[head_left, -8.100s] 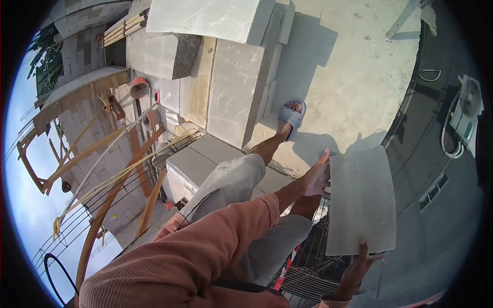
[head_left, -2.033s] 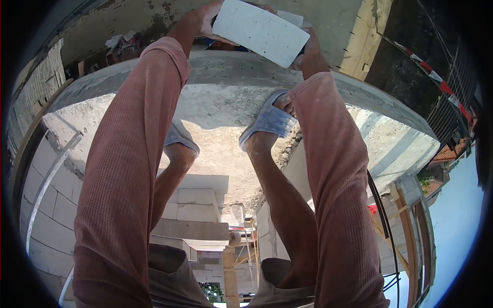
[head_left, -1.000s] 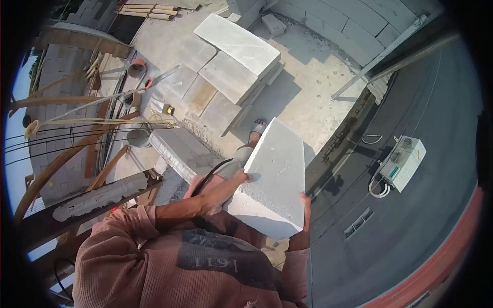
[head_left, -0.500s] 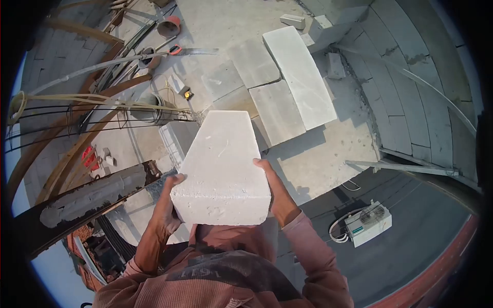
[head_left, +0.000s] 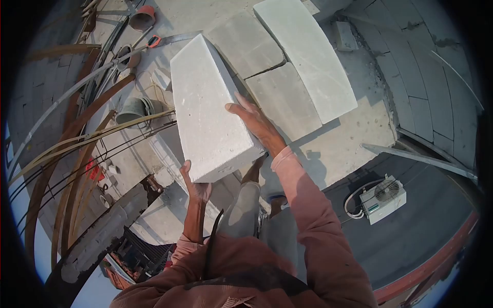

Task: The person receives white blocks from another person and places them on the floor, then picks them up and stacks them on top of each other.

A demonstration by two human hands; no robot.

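A large white block is held out in front of my body, its long side pointing up and slightly left. My left hand grips its near lower left corner, the thumb on the edge. On the block's right side, my right hand presses with thumb on top and fingers along the side face. Right of the held block lie two grey blocks end to end, and beside them a long white block. Part of the grey blocks is hidden behind the held one.
A handsaw, a red bucket and a grey bucket are at the upper left. Bent rods cross the left side. An air-conditioner unit sits below the floor edge at right, near a metal bar.
The held block has moved up and left and turned, exposing its right side. My right hand has shifted up along that side. My legs now show below, and the view has shifted.
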